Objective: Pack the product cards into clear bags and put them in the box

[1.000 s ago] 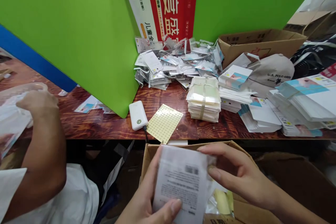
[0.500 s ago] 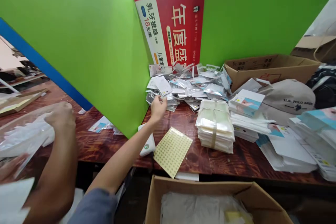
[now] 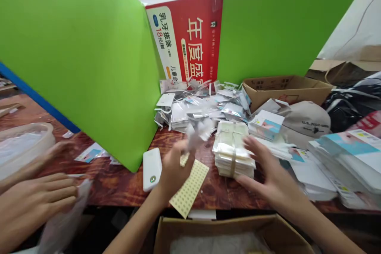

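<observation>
My left hand (image 3: pixel 175 166) is raised over the yellow sticker sheet (image 3: pixel 190 190) and pinches a clear plastic packet (image 3: pixel 198 131), which is blurred by motion. Fingers spread, my right hand (image 3: pixel 264 170) hovers open by the right side of a banded stack of clear bags (image 3: pixel 233 149), holding nothing. Behind both hands, a heap of small clear packets (image 3: pixel 202 105) is piled against the green and red divider.
A white power bank (image 3: pixel 151 163) lies left of the sticker sheet. A co-worker's hands (image 3: pixel 32 196) handle clear plastic at the left, near a plastic tub (image 3: pixel 26 145). Cardboard boxes stand below (image 3: pixel 220 230) and at the back right (image 3: pixel 285 89). A cap (image 3: pixel 306 119) and card stacks (image 3: pixel 348 154) fill the right.
My left hand drew back from the heap with a packet in it. My right hand came into view beside the banded stack. The co-worker's hands dropped lower.
</observation>
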Available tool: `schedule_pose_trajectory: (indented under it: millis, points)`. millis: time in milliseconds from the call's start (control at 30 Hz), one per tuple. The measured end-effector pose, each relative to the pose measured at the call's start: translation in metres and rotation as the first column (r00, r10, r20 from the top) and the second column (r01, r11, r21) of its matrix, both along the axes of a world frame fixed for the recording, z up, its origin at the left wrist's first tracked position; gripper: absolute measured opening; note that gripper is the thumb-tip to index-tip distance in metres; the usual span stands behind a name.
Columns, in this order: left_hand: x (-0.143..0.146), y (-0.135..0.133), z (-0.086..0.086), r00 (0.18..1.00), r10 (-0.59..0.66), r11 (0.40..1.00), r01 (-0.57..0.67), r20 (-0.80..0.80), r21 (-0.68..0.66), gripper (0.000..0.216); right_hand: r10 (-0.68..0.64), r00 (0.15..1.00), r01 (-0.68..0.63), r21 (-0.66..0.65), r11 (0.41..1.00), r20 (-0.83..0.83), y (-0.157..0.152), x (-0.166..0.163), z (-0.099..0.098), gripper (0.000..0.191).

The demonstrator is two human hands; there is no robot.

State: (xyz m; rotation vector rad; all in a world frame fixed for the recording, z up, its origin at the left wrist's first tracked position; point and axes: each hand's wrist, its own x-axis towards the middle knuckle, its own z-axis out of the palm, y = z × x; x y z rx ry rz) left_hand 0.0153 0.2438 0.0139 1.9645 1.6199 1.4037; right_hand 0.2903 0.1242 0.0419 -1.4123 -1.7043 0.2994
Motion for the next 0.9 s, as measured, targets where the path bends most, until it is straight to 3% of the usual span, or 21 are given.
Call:
schedule_pose_trajectory:
  millis: [67, 133, 200, 233, 300, 367, 433, 467, 533, 633, 900]
  points:
    - [0.002, -0.069, -0.002, 0.985, -0.169, 0.984, 0.170, -0.021, 0.052, 0.021, 0.260, 0.962, -0.263, -0.029, 0.964, -0.084, 0.003, -0.024, 0.007, 0.056]
    - [0.001, -0.126, 0.000, 0.950, -0.311, 0.949, 0.312, -0.027, 0.041, 0.033, 0.538, 0.829, -0.546, -0.012, 0.838, -0.153, -0.003, -0.046, 0.012, 0.031]
    - [-0.002, -0.163, 0.007, 0.873, -0.486, 0.874, 0.485, -0.044, -0.024, 0.048, 0.679, 0.726, -0.679, 0.035, 0.733, -0.109, -0.020, -0.060, 0.012, 0.026]
    - [-0.004, -0.175, 0.010, 0.829, -0.554, 0.832, 0.552, -0.069, -0.049, 0.053, 0.699, 0.713, -0.698, 0.044, 0.715, -0.055, -0.031, -0.063, 0.010, 0.032]
    - [-0.008, -0.187, 0.015, 0.774, -0.617, 0.786, 0.614, -0.143, -0.070, 0.059, 0.692, 0.719, -0.695, 0.030, 0.719, 0.073, -0.055, -0.062, 0.004, 0.042]
    - [-0.011, -0.191, 0.015, 0.764, -0.611, 0.785, 0.618, -0.208, -0.036, 0.060, 0.604, 0.782, -0.617, 0.057, 0.785, 0.153, -0.076, -0.056, -0.002, 0.045]
    - [-0.011, -0.192, 0.011, 0.789, -0.550, 0.817, 0.576, -0.274, 0.017, 0.053, 0.408, 0.897, -0.435, 0.181, 0.882, 0.169, -0.095, -0.049, -0.006, 0.042]
    - [-0.010, -0.192, 0.009, 0.805, -0.498, 0.839, 0.541, -0.322, 0.054, 0.049, 0.299, 0.937, -0.339, 0.270, 0.901, 0.181, -0.104, -0.046, -0.006, 0.040]
    - [-0.006, -0.192, 0.006, 0.820, -0.365, 0.874, 0.465, -0.440, 0.141, 0.044, 0.184, 0.944, -0.292, 0.431, 0.854, 0.275, -0.116, -0.045, -0.006, 0.035]
    - [0.002, -0.191, 0.009, 0.782, -0.259, 0.866, 0.448, -0.567, 0.223, 0.043, 0.233, 0.854, -0.445, 0.420, 0.791, 0.466, -0.121, -0.052, -0.002, 0.030]
    - [0.018, -0.198, 0.014, 0.770, -0.206, 0.894, 0.398, -0.603, 0.203, 0.036, 0.337, 0.808, -0.490, 0.235, 0.840, 0.484, -0.099, -0.073, 0.007, 0.034]
